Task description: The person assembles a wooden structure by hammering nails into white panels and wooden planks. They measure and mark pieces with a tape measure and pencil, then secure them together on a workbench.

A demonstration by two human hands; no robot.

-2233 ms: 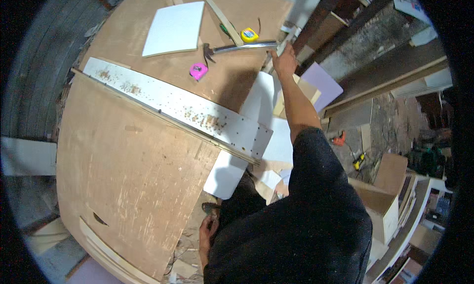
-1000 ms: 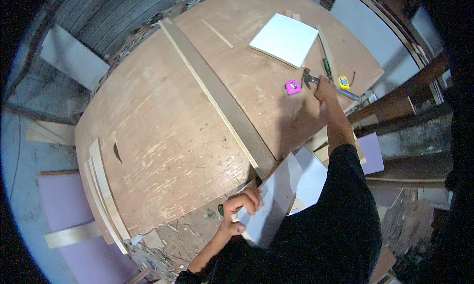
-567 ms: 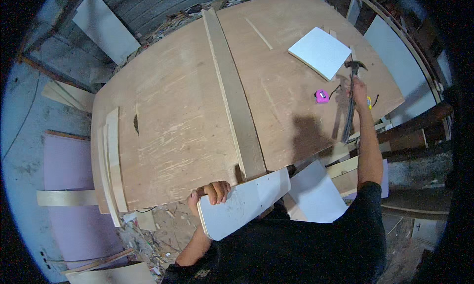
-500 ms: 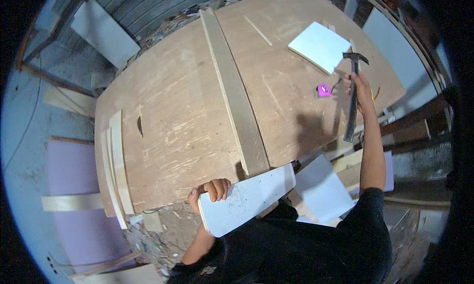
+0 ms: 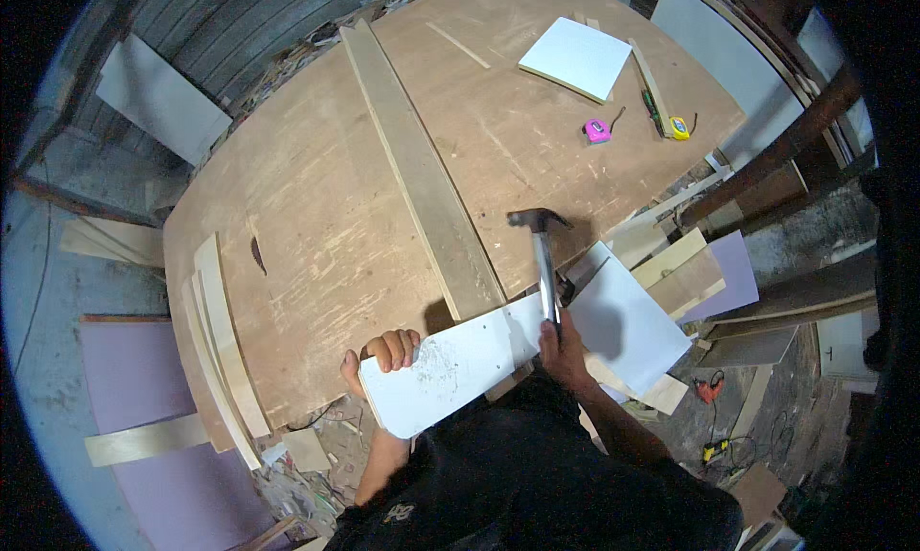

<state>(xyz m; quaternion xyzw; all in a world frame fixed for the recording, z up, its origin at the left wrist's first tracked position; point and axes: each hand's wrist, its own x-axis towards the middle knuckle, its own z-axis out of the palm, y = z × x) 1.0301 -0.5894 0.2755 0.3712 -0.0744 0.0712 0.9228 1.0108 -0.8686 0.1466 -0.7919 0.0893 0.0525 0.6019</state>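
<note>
A white board with a rounded corner (image 5: 450, 369) lies across the near end of a long wooden plank assembly (image 5: 417, 172), at the front edge of the table. My left hand (image 5: 383, 355) grips the board's left end, fingers curled over its top edge. In my right hand (image 5: 563, 348) is a claw hammer (image 5: 543, 254), held by its handle with the head pointing away from me. The hammer's handle passes in front of the board's right end. Dark marks and small dots show on the board's face.
On the big plywood table (image 5: 307, 264) lie a white square panel (image 5: 575, 57), a pink tape measure (image 5: 596, 130) and a yellow tape measure (image 5: 679, 127). Thin wood strips (image 5: 230, 331) rest at its left edge. Right of me are white panels (image 5: 628, 316) and an orange tool (image 5: 709, 388) on the floor.
My right hand has brought the hammer from the table's far right down and left to the board's right end. The left hand keeps its grip. The whole view has shifted slightly.
</note>
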